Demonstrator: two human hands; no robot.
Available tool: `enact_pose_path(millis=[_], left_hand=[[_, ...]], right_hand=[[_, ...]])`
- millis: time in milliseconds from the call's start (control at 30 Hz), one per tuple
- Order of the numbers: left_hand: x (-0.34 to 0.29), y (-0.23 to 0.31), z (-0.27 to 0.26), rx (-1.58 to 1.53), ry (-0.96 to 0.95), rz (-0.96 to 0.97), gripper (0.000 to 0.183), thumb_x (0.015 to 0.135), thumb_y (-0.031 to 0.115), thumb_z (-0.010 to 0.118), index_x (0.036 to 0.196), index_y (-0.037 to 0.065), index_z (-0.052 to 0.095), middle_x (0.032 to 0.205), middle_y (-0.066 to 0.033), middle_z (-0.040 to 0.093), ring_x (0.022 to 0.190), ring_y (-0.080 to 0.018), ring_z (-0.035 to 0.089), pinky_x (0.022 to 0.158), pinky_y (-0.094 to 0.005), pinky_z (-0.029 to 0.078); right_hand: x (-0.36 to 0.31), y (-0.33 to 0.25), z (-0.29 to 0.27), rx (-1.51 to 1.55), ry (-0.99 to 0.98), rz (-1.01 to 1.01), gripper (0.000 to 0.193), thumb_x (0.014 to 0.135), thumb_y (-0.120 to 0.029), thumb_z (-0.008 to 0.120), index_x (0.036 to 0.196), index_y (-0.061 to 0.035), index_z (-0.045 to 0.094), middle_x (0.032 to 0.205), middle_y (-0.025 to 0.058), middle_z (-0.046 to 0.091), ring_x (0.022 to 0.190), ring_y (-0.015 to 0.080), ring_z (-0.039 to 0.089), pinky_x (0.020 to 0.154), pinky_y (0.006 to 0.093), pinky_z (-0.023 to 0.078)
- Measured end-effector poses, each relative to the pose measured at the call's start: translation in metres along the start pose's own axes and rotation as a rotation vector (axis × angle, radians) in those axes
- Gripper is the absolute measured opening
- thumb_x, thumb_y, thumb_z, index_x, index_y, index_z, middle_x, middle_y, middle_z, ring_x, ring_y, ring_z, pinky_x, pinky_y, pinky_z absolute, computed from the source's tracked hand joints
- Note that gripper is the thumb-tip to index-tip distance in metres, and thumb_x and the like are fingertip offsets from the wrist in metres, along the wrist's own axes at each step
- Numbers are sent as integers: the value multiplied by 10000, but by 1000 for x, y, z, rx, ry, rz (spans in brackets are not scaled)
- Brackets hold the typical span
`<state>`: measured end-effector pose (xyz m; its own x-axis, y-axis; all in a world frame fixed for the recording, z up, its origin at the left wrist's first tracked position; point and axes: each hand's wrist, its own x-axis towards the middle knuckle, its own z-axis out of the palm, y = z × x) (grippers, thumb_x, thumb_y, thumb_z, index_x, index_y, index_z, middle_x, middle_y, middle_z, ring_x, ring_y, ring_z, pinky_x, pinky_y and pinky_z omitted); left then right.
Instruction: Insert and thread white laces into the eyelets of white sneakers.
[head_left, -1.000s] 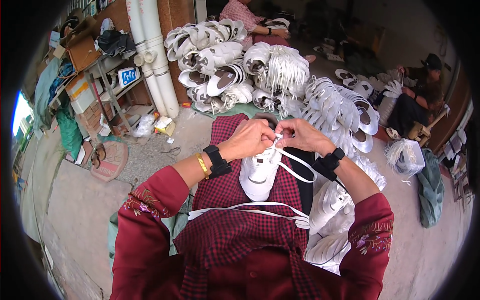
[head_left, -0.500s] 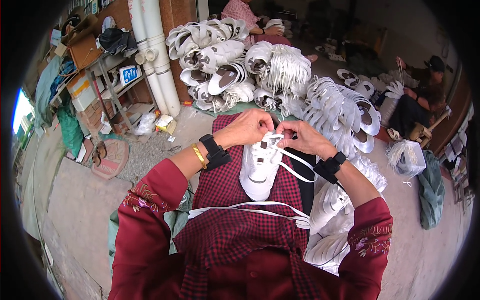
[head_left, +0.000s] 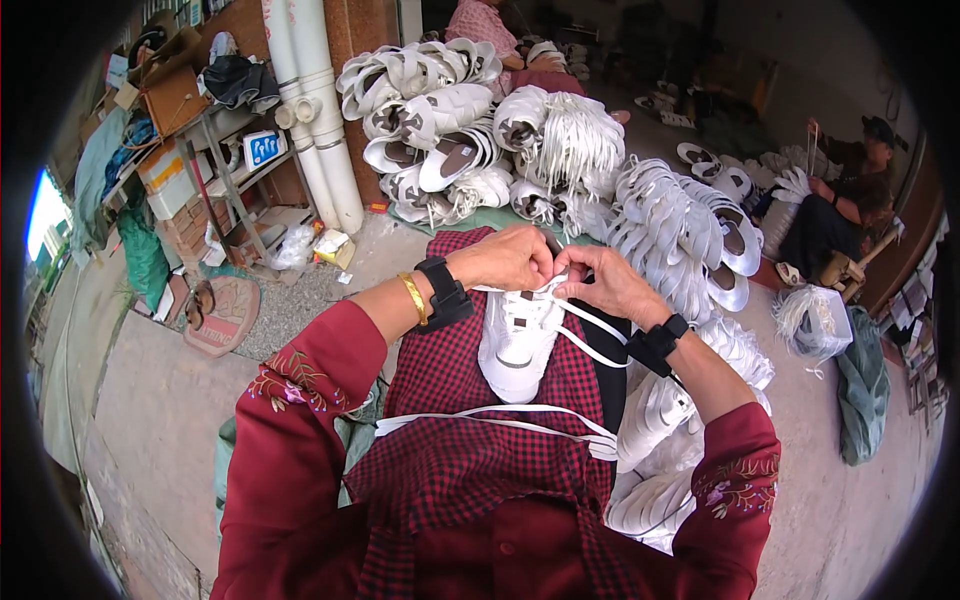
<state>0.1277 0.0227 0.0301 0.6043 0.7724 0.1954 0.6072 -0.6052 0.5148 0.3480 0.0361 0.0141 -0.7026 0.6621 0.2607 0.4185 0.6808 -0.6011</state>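
Note:
A white lace-up sneaker (head_left: 515, 358) rests on my lap, toe toward me, over a red-and-black checked apron (head_left: 440, 365). At its upper eyelets my left hand (head_left: 507, 260) is closed in a pinch on the shoelace, its fingertips partly hiding the lace. Close beside it, my right hand (head_left: 607, 284) pinches the white shoelace (head_left: 596, 347), which loops down to the right of the shoe. The sneaker's opening is mostly covered by my hands. More loose white laces (head_left: 500, 411) lie across the apron below the toe.
Bundled white shoe uppers (head_left: 450, 120) are heaped ahead, with more stacks (head_left: 685, 225) down my right side. Shelving (head_left: 235, 185) and white pipes (head_left: 318, 120) stand at the left. A co-worker (head_left: 850, 190) sits far right, near a container of laces (head_left: 815, 320).
My left hand has shifted slightly right and lower, closer to my right hand over the eyelets. The right hand stays almost in place, and the shoe has barely moved.

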Motion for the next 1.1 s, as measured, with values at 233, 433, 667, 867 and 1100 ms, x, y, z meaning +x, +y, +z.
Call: enact_pose_path(millis=[233, 433, 667, 867, 1100], left_hand=[[-29, -35, -52, 369, 396, 56, 50, 743, 50, 613, 732, 17, 648, 788, -146, 567, 739, -347, 607, 662, -424, 469], [-136, -115, -143, 579, 569, -439, 53, 734, 75, 670, 746, 47, 713, 868, -157, 608, 836, -335, 643, 754, -411, 512], [-173, -130, -107, 401, 519, -496, 196, 752, 32, 683, 946, 46, 704, 1011, -177, 634, 944, -366, 627, 839, -417, 501], [-113, -71, -30, -28, 543, -83, 347, 769, -29, 647, 1112, 26, 636, 1059, -165, 625, 964, -311, 620, 880, -398, 498], [-80, -30, 1, -186, 442, 18, 284, 738, -88, 578, 1003, 11, 599, 1006, -140, 592, 923, -294, 624, 830, -368, 516]], right_hand=[[-5, -2, -3, 28, 1, 21, 206, 864, -138, 732, 1021, -55, 626, 707, 9, 557, 678, 108, 497, 649, 287, 429], [2, 5, 1, 87, 10, -3, 173, 884, -155, 683, 1029, -64, 658, 668, 29, 570, 637, 142, 516, 662, 307, 451], [-2, -19, -2, 15, 161, -20, 123, 894, -106, 670, 982, -28, 706, 861, 67, 631, 789, 166, 588, 760, 308, 476], [-16, -48, 1, -399, 317, -313, 94, 828, -15, 657, 913, 23, 673, 966, 144, 633, 880, 303, 621, 766, 375, 491], [-23, -48, -4, 16, 280, 239, 132, 870, -26, 590, 993, 21, 603, 723, 115, 604, 656, 220, 620, 616, 343, 479]])
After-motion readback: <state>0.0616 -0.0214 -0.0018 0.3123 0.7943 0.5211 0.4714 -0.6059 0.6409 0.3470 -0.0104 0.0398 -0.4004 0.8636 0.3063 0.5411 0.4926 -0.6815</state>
